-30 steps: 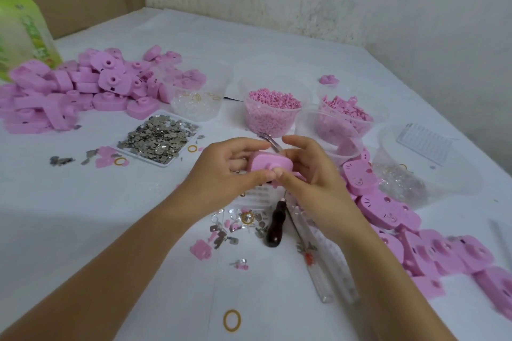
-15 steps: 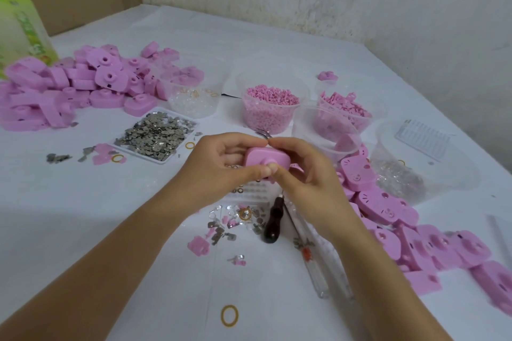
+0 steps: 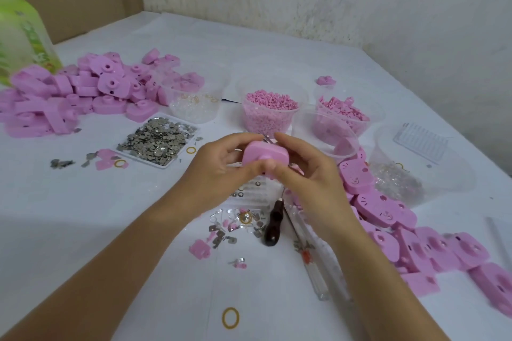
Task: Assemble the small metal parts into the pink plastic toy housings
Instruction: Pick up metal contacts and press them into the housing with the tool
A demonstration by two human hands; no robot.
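Since a second ago: the pink housing (image 3: 264, 153) is tipping a little toward me, its round boss now showing on the near face. Both hands are staying where they were, above the middle of the table (image 3: 83, 230).

- Left hand (image 3: 221, 166) and right hand (image 3: 307, 174) are both gripping the housing, fingers curling over its far edge, thumbs meeting on the near face just below the boss.
- The housing is being held clear of the table, between the tray of metal parts (image 3: 158, 141) at far left and the tub of pink pellets (image 3: 270, 113) just beyond it.
- Look of it: matte pink, rounded corners, a thick slab with one raised stub. I am seeing its outer shell only.
- Hedge: the thumbs are covering the seam, so I cannot tell whether a metal part is already sitting inside.

Progress, as I am judging it: mid-batch. A heap of housings (image 3: 83, 91) is lying far left, and a row of face-up housings (image 3: 388, 216) is trailing off to the near right; which lot is finished I cannot say. The tray is still holding plenty of metal pieces, so much is remaining. A dark-handled tool (image 3: 273, 227) is lying idle near the wrists.
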